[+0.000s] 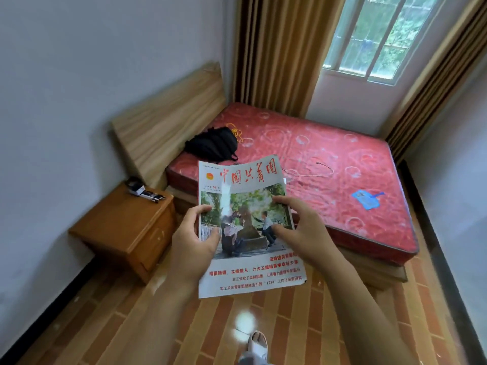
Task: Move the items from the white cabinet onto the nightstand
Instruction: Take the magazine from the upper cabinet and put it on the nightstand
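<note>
A magazine [247,180] with red Chinese title characters and a photo cover is held up in front of me, over the floor. My left hand [193,241] grips its left edge with the thumb on the cover. My right hand [300,227] holds the right edge, fingers spread over the photo. The wooden nightstand [116,227] stands left of the magazine, against the wall beside the bed. A small box and dark pens [145,192] lie at its far corner. The white cabinet is out of view.
A bed with a red patterned mattress [329,164] fills the right side, carrying a black backpack [212,144], a thin cable [311,172] and a blue tag [367,198]. A wooden headboard [168,119] leans on the left wall. My foot [257,346] stands on the brick-patterned floor.
</note>
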Demonstrator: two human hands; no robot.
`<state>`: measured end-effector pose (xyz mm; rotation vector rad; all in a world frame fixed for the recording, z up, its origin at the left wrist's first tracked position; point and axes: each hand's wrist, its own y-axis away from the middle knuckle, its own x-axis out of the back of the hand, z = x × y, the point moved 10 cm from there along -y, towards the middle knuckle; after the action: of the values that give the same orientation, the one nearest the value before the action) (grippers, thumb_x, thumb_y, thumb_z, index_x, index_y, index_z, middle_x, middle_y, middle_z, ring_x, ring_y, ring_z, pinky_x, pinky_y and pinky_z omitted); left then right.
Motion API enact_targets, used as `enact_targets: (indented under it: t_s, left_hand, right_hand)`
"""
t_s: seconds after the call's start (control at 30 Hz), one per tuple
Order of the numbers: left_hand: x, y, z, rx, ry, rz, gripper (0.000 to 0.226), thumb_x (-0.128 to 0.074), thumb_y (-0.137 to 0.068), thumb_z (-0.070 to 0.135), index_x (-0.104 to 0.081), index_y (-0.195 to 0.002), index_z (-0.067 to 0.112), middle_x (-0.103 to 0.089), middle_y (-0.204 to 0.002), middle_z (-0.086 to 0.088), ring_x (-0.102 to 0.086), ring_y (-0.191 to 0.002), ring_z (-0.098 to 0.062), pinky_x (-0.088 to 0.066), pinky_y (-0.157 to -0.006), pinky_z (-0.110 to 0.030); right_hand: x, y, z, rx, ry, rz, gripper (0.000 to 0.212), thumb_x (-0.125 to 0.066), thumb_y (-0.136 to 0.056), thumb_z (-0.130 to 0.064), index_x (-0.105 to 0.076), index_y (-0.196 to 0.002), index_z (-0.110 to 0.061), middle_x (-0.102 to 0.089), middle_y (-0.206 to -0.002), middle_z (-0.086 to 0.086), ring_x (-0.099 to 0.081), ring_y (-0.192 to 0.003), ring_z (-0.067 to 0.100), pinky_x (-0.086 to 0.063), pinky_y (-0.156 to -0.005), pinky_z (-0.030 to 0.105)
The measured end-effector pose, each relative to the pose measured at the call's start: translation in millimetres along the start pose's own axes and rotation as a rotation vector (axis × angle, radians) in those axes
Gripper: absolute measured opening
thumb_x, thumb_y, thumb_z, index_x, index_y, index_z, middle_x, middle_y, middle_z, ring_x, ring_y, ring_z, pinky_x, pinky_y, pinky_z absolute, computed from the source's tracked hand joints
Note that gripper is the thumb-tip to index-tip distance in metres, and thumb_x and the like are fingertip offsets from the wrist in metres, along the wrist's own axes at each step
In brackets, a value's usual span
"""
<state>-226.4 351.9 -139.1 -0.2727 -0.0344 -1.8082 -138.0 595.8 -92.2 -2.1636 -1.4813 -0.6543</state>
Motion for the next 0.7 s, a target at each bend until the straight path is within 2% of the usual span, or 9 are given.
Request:
enact_targets:
  t_s: [0.17,0.27,0.37,0.47,0.6,0.7]
  left_hand:
    - [42,-24,-23,0.062,-0.044,0.131,0.040,-0.069,-0.096,0.012,-0.058,-0.123,0.040,-0.069,-0.125,0.008,-0.073,-0.101,-0.013,-0.065,-0.067,-0.041]
    - [60,-46,-34,0.072,-0.089,0.199,0.041,-0.069,-0.096,0.012,-0.058,-0.123,0.041,-0.069,-0.124,0.011,-0.071,-0.106,-0.013,-0.064,-0.074,-0.042]
    - [71,-73,-41,0.106,-0.128,0.244,0.040,-0.068,-0.096,0.012,-0.058,-0.123,0.040,-0.068,-0.125,0.011,-0.072,-0.101,-0.010,-0.065,-0.069,-0.040]
    - [75,-105,-45,0.119,-0.180,0.274,0.040,-0.068,-0.096,0.012,-0.057,-0.123,0.041,-0.067,-0.125,0.014,-0.072,-0.103,-0.012,-0.065,-0.071,-0.039]
    - [74,-146,-54,0.152,-0.202,0.306,0.039,-0.068,-0.097,0.013,-0.057,-0.122,0.040,-0.067,-0.125,0.011,-0.075,-0.095,-0.015,-0.063,-0.057,-0.036]
    - [78,-168,-61,0.174,-0.196,0.351,0.038,-0.069,-0.097,0.014,-0.057,-0.123,0.039,-0.066,-0.124,0.016,-0.073,-0.098,-0.010,-0.063,-0.058,-0.036]
  right_hand:
    - [-51,-55,-16,0.064,-0.006,-0.112,0.059,-0.074,-0.086,-0.020,-0.055,-0.140,-0.036,-0.059,-0.132,-0.014,-0.066,-0.111,0.013,-0.062,-0.086,0.044]
    - [-76,-91,-20,0.091,-0.040,-0.167,0.059,-0.074,-0.088,-0.020,-0.055,-0.141,-0.036,-0.058,-0.131,-0.017,-0.065,-0.111,0.010,-0.062,-0.084,0.040]
    - [-97,-132,-23,0.112,-0.049,-0.219,0.059,-0.073,-0.090,-0.016,-0.054,-0.143,-0.033,-0.055,-0.129,-0.019,-0.063,-0.111,0.007,-0.062,-0.085,0.035]
    - [-111,-173,-23,0.127,-0.066,-0.251,0.059,-0.072,-0.091,-0.016,-0.053,-0.145,-0.031,-0.054,-0.126,-0.021,-0.062,-0.109,0.002,-0.061,-0.084,0.029]
    - [-125,-225,-16,0.131,-0.105,-0.293,0.058,-0.072,-0.090,-0.015,-0.054,-0.143,-0.032,-0.055,-0.124,-0.021,-0.062,-0.105,-0.002,-0.061,-0.080,0.026]
    - [-143,-260,-17,0.143,-0.122,-0.344,0.057,-0.072,-0.090,-0.015,-0.055,-0.141,-0.033,-0.055,-0.125,-0.022,-0.062,-0.105,-0.003,-0.061,-0.078,0.025]
